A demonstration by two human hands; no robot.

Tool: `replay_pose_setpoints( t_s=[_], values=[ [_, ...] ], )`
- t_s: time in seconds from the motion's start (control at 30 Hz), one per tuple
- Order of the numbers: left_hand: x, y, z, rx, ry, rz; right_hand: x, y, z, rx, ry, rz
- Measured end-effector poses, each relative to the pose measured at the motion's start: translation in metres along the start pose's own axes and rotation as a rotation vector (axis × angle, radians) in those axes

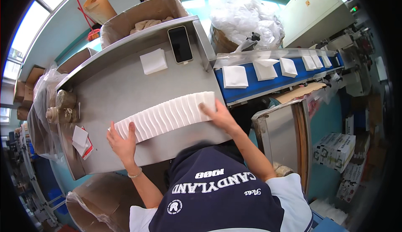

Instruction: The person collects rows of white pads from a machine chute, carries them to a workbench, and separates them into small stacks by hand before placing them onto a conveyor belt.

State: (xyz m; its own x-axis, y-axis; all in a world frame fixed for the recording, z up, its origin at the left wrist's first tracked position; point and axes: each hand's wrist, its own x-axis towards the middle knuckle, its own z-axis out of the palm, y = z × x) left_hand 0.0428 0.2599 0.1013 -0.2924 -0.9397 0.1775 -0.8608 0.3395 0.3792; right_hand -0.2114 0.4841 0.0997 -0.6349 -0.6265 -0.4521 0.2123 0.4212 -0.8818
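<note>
A long row of folded white napkins [167,114] stands on edge on the metal table [113,81], close in front of me. My left hand [122,143] is closed round its left end, thumb on the near side. At the right end, my right hand [218,117] grips the row, with its thumb over the top napkin's face; some of its fingers are hidden. Farther back on the table lie a small white napkin stack [153,61] and a dark-screened phone [180,44].
A blue conveyor belt [259,85] carrying several folded napkins [235,77] adjoins the table's right side. Tape rolls [67,106] and white cards over a red piece [88,151] sit at the left. Cardboard boxes [176,6] and a bag of clear plastic [247,18] stand behind.
</note>
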Motion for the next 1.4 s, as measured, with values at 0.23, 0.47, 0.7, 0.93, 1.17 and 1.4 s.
replay_pose_setpoints(
  t_s=[0.23,0.47,0.7,0.93,1.17,1.4],
  values=[
    [0.019,0.065,0.034,0.037,-0.009,-0.161,0.075,-0.030,-0.039,-0.160,0.366,-0.385],
    [0.032,0.081,0.059,0.055,0.047,-0.054,0.146,-0.007,-0.360,0.054,1.360,0.268],
    [0.032,0.069,0.051,0.082,0.023,0.039,0.133,0.010,-0.404,0.188,1.194,-0.337],
    [0.035,0.092,0.054,0.016,0.006,0.026,0.119,0.069,-0.373,0.617,1.075,0.222],
    [0.034,0.085,0.057,-0.008,0.012,0.055,0.123,0.073,-0.378,0.565,1.412,0.062],
    [0.034,0.087,0.055,-0.013,0.008,0.035,0.137,0.072,-0.425,0.279,1.797,0.416]
  ],
)
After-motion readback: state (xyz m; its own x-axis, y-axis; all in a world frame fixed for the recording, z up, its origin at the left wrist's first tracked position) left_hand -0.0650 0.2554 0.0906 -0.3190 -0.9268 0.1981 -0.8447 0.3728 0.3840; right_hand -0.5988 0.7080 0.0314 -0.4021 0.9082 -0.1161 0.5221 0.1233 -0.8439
